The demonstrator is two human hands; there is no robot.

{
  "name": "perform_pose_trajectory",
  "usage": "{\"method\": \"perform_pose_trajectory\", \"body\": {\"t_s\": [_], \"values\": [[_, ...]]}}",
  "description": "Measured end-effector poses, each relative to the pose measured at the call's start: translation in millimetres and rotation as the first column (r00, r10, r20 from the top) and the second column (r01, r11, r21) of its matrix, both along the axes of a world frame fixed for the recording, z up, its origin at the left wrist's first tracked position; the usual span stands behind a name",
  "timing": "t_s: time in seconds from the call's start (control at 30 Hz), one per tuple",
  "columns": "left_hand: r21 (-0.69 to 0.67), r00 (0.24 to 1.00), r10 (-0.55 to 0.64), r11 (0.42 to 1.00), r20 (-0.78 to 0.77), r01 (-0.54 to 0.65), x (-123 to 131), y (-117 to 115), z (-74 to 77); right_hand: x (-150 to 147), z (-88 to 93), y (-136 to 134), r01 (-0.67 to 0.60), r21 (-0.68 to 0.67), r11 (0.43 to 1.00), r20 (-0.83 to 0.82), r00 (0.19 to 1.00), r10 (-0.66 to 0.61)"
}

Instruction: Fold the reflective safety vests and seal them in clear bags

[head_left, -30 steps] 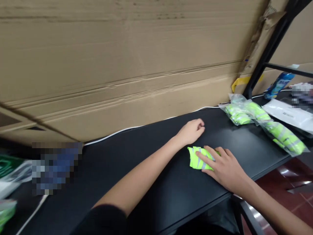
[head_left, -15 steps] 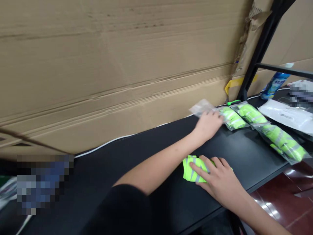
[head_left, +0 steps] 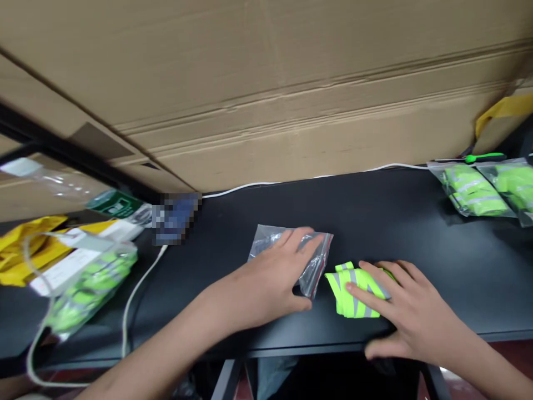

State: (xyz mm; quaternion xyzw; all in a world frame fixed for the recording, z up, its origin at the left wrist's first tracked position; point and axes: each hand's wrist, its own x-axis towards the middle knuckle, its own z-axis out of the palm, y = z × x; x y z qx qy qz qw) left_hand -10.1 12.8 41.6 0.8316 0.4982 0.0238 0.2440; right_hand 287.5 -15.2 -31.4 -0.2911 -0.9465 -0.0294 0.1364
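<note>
Yellow-green fabric (head_left: 352, 304) lies partly under the spread right hand (head_left: 418, 316); the left hand (head_left: 272, 283), fingers apart, touches a clear bag (head_left: 314, 270).

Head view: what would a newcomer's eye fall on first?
Likely the vivid yellow-green bundle, folded on the black table under the right hand. Next, the clear bag beneath the left hand, just left of it. Bright bagged bundles also lie toward both sides.

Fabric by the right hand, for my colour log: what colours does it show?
Neon yellow-green fabric with grey bands, in the head view.
</note>
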Motion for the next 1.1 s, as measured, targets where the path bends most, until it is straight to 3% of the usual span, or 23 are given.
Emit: {"method": "perform_pose_trajectory", "body": {"t_s": [0.17,0.27,0.47,0.73,1.0,1.1], "values": [[0.026,0.976,-0.216,0.976,-0.028,0.216,3.7,20.0,-20.2,2.1,-1.0,-15.7,-0.025,0.049,0.998,-0.008,1.000,0.025],[0.042,0.980,-0.201,0.979,-0.015,0.201,0.6,19.9,-34.8,3.3,-2.0,-30.9,-0.036,0.124,0.992,-0.007,0.999,0.037],[0.054,0.985,-0.144,0.989,0.098,0.139,-7.1,-5.2,-43.5,3.3,-0.8,-48.1,-0.023,0.163,0.986,-0.078,0.996,0.036],[0.104,0.967,-0.151,0.986,0.207,0.132,-17.4,-16.8,-63.7,3.7,-0.3,-29.1,0.084,0.014,0.996,-0.175,0.981,-0.080],[0.116,0.949,-0.131,0.988,0.288,0.101,-10.8,-20.6,-64.5,-23.7,1.3,-8.1,0.097,0.004,0.995,-0.209,0.973,-0.094],[0.102,0.945,-0.108,0.992,0.309,0.080,-10.0,-21.5,-64.1,-29.5,4.5,-3.4,0.137,-0.071,0.988,-0.347,0.925,-0.153]]}}
